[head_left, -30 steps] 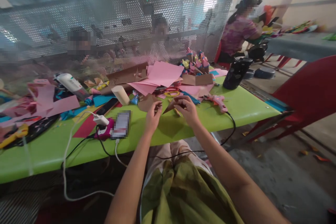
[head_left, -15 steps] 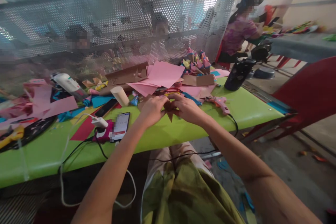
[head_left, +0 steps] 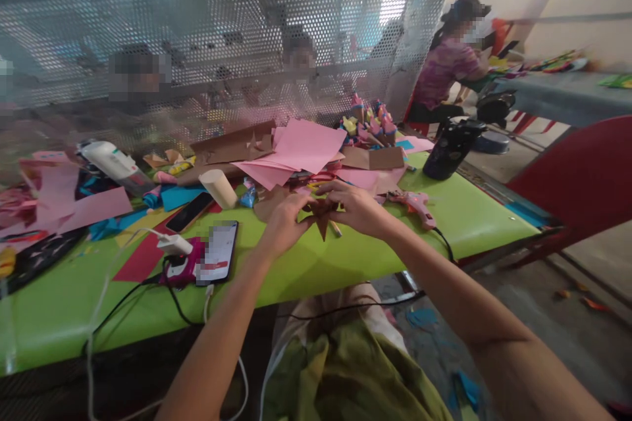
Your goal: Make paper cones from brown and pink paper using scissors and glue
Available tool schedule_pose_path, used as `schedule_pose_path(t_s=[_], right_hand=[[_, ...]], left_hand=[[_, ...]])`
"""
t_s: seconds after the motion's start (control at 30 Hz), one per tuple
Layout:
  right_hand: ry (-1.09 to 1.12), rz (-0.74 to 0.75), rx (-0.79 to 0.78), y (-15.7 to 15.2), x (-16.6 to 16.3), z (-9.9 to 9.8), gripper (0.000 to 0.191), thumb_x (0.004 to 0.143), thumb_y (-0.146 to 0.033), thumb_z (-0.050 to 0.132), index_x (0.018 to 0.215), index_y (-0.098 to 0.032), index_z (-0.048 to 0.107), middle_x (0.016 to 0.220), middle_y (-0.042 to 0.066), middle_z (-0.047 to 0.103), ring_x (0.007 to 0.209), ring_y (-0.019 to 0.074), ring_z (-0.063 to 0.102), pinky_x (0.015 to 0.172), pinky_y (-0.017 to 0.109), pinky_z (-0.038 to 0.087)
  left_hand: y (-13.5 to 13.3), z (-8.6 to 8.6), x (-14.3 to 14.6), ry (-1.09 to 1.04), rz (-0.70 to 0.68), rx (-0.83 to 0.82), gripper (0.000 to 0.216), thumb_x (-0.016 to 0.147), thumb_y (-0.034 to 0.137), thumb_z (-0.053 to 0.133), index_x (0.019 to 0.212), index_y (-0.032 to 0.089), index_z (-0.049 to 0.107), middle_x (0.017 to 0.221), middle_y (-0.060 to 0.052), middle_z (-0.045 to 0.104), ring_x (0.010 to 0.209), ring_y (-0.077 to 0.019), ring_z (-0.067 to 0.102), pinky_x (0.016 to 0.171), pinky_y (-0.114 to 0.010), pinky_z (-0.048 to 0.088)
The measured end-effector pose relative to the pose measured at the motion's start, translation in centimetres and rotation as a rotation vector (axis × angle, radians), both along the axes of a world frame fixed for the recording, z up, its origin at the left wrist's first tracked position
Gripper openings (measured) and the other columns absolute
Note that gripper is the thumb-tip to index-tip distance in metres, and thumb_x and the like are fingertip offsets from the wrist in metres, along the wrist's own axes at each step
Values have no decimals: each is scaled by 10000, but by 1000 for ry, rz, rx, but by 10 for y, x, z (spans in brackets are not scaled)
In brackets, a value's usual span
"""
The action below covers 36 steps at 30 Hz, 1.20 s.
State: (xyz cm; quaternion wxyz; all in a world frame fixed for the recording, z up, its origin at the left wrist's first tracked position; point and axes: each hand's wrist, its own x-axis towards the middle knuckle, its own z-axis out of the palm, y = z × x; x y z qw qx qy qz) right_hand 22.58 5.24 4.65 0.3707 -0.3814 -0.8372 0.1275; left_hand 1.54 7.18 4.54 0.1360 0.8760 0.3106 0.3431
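Pinching a brown paper star [head_left: 322,212] between left hand [head_left: 285,222] and right hand [head_left: 356,208], just above the green counter [head_left: 345,256]. Seemingly shaping its points; likely needing small, careful finger creases, pink glue gun [head_left: 413,202] lying near.

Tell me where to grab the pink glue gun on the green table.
Probably the glue gun by its handle end, from above: it lies flat on the table, apart from the right hand, cord trailing off the near edge.
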Motion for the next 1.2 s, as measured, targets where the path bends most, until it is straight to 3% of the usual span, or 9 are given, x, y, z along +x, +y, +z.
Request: schedule_pose_path(t_s=[0.3, 0.4, 0.6, 0.83, 1.03, 1.2], right_hand=[[28, 64, -108, 14, 4, -4, 64, 836, -158, 702, 819, -212, 733, 1173, 84, 690, 1058, 237, 670, 917, 385, 541], [84, 45, -107, 19, 3, -7, 37, 842, -190, 702, 846, -211, 732, 1188, 88, 682, 1064, 236, 657, 914, 374, 536], [443, -75, -247, 21, 1, -17, 369, 879, -376, 678, 1223, -242, 656, 1182, 73, 660, 734, 132, 587, 672, 276, 501], [614, -98, -429, 21, -2, -39, 344, 781, -423, 765, 1035, -197, 709, 911, 39, 710, 709, 147, 575, 641, 276, 468], [613, -188, -378, 16, -11, -40, 203, 761, -383, 767, 850, -207, 720, 744, 3, 687, 650, 148, 578, 602, 273, 468], [612, -263, -366, 15, -13, -43, 163, 775, -356, 745, 835, -205, 744, 670, -3, 683, 585, 138, 567, 555, 264, 448]], left_hand=[[18, 3, 5, 91, -51, -92, 74, 825, 176, 727, 886, 207, 702, 904, -42, 705, 897, -213, 654, 811, -343, 525], [22, 1, 7, 42, 3, -124, 52, 821, 168, 715, 842, 211, 695, 863, -30, 698, 879, -207, 651, 806, -329, 524], [33, -13, 5, -304, 154, -350, 76, 810, 265, 699, 858, 206, 692, 807, -11, 701, 746, -168, 637, 699, -274, 515], [36, -19, 2, -575, 321, -482, 195, 745, 369, 750, 785, 199, 664, 675, 8, 642, 650, -149, 586, 574, -236, 463], [35, -25, 2, -649, 281, -521, 211, 754, 378, 751, 778, 194, 650, 669, 20, 610, 629, -125, 551, 576, -225, 443], [34, -35, -1, -678, 230, -617, 217, 774, 373, 739, 790, 186, 631, 688, 30, 580, 613, -103, 509, 568, -217, 404]])
